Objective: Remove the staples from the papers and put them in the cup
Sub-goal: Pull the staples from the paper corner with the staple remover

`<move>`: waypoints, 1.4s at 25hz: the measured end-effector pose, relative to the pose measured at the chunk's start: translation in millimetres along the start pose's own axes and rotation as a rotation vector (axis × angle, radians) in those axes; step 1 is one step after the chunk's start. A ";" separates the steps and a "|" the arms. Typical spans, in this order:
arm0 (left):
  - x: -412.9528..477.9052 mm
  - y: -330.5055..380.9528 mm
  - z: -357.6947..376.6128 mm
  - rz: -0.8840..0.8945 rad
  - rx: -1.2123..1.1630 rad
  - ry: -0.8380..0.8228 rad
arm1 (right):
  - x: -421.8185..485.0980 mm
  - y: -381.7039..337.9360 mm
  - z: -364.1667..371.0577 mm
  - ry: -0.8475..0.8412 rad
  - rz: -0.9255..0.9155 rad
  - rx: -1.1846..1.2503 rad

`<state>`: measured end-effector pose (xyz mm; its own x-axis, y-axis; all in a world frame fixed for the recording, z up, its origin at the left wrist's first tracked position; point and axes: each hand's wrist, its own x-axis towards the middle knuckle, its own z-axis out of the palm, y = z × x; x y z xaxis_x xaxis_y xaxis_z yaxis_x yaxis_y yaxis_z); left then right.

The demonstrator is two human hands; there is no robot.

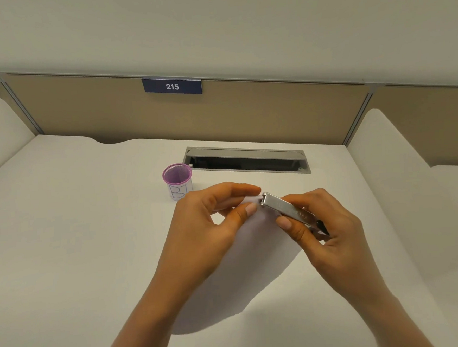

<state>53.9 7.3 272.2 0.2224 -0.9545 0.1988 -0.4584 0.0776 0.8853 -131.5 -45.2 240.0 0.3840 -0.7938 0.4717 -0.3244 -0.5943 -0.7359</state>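
Left hand (pixel 202 229) pinches the papers (pixel 245 267) at their top corner, right hand (pixel 324 231) grips the staple remover (pixel 287 210) against it

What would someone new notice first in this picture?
Two hands meet at centre: the left hand pinches the corner of white papers, and the right hand presses a metal staple remover to it. Behind them stands a purple cup, with a 215 sign on the partition.

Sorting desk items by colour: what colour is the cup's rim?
Purple, on the mesh cup; head view shows it best.
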 end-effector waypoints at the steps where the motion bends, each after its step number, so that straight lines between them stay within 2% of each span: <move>1: 0.3 0.3 -1.9 -0.028 -0.030 -0.002 | -0.5 -0.8 -2.3 0.003 0.009 0.008; 6: -1.4 4.6 -5.6 -0.141 -0.156 -0.051 | 1.1 -10.2 -9.1 -0.005 -0.008 0.006; 12: -4.3 10.9 -7.2 -0.167 -0.187 -0.031 | 3.0 -14.6 -11.4 0.021 -0.087 -0.077; 19: -7.1 13.3 -11.0 -0.173 -0.155 -0.045 | 4.5 -18.1 -14.6 0.012 -0.124 -0.164; 24: -8.5 16.3 -7.4 -0.097 -0.016 0.007 | 5.3 -20.4 -14.6 -0.003 -0.135 -0.237; 35: -11.4 16.9 -0.2 -0.083 -0.035 0.053 | -2.2 -21.8 -3.0 0.078 -0.045 -0.079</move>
<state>43.7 19.5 285.0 0.3037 -0.9416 0.1454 -0.4068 0.0098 0.9135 -127.9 -30.9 256.5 0.3322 -0.7717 0.5424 -0.3767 -0.6357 -0.6737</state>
